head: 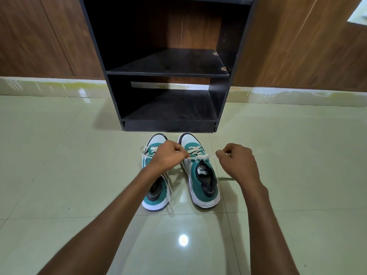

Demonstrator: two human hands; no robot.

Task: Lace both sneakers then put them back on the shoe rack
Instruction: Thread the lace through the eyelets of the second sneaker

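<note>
Two green-and-white sneakers stand side by side on the floor, toes toward the rack. The right sneaker (202,175) has a white lace (200,156) threaded through its front eyelets. My left hand (168,155) pinches one end of that lace at the shoe's left side. My right hand (236,159) pinches the other end, pulled out to the right. The lace runs taut between them. The left sneaker (156,195) lies partly under my left forearm, its lace hanging loose along its sides.
A black shoe rack (168,76) with two open shelves stands just beyond the sneakers' toes, against a wood-panelled wall (39,36). Glossy pale floor tiles (79,155) spread on both sides of the shoes.
</note>
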